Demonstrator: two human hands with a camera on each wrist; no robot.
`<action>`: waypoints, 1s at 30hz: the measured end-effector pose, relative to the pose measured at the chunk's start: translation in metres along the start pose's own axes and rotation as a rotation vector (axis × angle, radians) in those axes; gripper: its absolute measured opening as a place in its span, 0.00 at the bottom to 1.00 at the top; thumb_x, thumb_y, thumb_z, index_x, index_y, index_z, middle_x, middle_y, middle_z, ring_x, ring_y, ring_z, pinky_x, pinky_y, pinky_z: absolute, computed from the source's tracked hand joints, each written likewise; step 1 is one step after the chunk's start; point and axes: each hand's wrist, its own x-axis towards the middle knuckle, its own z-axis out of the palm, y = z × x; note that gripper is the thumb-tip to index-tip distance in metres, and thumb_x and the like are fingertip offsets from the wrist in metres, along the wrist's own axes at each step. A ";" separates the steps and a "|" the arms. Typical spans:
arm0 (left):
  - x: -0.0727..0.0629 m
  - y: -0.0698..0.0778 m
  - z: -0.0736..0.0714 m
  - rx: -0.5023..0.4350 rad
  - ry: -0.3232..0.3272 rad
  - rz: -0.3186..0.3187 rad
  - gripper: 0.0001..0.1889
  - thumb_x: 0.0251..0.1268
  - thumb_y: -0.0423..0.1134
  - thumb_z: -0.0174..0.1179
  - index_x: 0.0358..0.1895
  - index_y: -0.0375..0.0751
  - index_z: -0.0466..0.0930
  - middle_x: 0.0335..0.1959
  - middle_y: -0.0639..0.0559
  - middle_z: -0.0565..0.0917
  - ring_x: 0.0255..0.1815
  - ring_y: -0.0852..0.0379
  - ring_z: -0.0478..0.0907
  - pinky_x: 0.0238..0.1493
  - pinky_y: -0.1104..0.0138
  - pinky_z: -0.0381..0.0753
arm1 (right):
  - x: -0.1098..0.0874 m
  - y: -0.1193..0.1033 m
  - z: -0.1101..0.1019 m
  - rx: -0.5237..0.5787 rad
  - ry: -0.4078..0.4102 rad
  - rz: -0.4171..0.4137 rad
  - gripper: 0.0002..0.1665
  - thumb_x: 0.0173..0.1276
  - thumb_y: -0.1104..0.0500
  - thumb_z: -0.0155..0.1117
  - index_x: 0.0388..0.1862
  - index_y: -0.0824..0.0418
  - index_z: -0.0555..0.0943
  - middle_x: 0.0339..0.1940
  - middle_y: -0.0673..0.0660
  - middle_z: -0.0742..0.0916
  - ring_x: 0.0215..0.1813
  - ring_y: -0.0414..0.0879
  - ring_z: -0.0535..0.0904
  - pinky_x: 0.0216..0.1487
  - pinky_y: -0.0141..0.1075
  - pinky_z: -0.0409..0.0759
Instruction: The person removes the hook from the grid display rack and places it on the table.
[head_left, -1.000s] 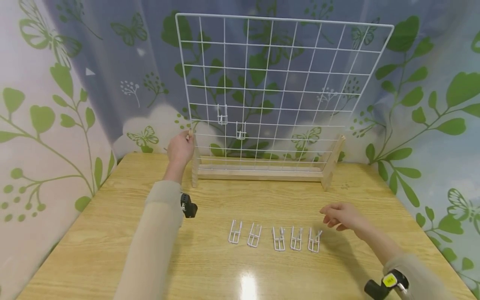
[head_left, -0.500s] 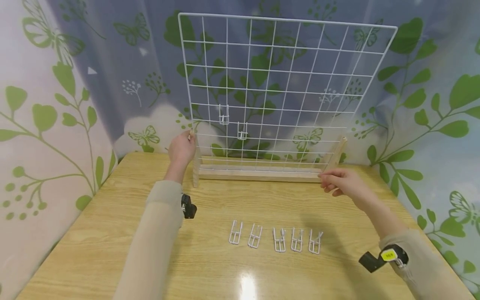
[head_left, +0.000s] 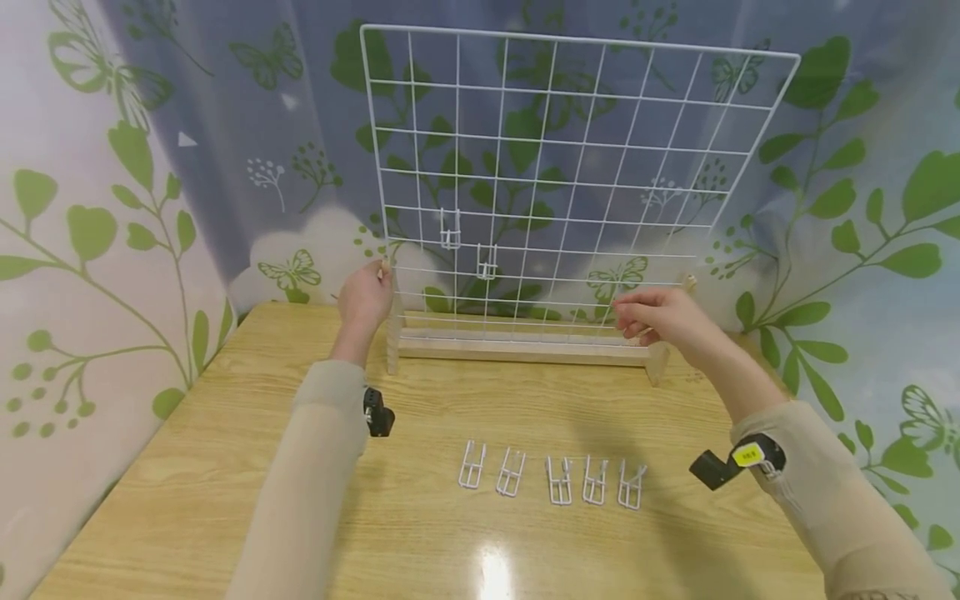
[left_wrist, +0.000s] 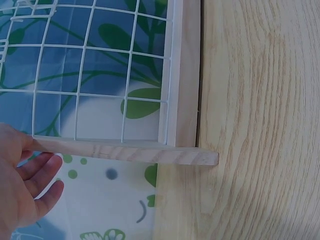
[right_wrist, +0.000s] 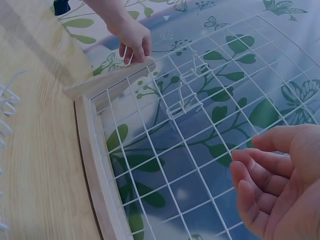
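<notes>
Two hands are at the white wire grid, which stands in a wooden stand along the back edge of the desk. A second ago the right hand was over the desk, just right of the loose hooks, and half a second later beside the foot of the stand's right end piece; now it is higher, in front of the grid's lower right part. Its fingers curve loosely and hold nothing; whether a fingertip touches a wire, I cannot tell. The left hand keeps its place, clamped on the upper end of the stand's left end piece. Five loose hooks lie in the same row, well forward of the desk's back edge and well in from its side edges. The upper hung hook and lower hung hook have not shifted on the grid.

Only the left wrist view shows the left hand's lower fingers hanging free of the wood. The right wrist view gives the right hand's palm side, hidden from the head view, but catches just part of the loose row, which the head view shows whole.
</notes>
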 end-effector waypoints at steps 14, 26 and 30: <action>0.002 0.000 0.001 -0.005 0.004 0.002 0.22 0.72 0.43 0.45 0.65 0.39 0.66 0.56 0.41 0.76 0.54 0.41 0.74 0.50 0.52 0.73 | 0.041 -0.024 0.017 -0.036 -0.050 -0.015 0.23 0.70 0.55 0.55 0.58 0.68 0.73 0.36 0.58 0.84 0.34 0.42 0.78 0.35 0.33 0.77; 0.007 -0.003 0.003 0.006 0.008 -0.003 0.21 0.72 0.43 0.45 0.65 0.41 0.67 0.58 0.42 0.75 0.56 0.41 0.72 0.50 0.52 0.73 | 0.080 -0.032 0.043 -0.073 -0.106 -0.048 0.22 0.71 0.56 0.52 0.58 0.67 0.74 0.38 0.61 0.84 0.36 0.48 0.80 0.34 0.35 0.78; 0.007 -0.005 0.004 0.004 0.007 -0.007 0.21 0.72 0.43 0.45 0.65 0.42 0.67 0.58 0.43 0.75 0.56 0.41 0.73 0.50 0.52 0.73 | 0.091 -0.036 0.052 -0.076 -0.090 -0.061 0.22 0.71 0.55 0.52 0.58 0.66 0.74 0.38 0.60 0.84 0.39 0.50 0.80 0.38 0.39 0.78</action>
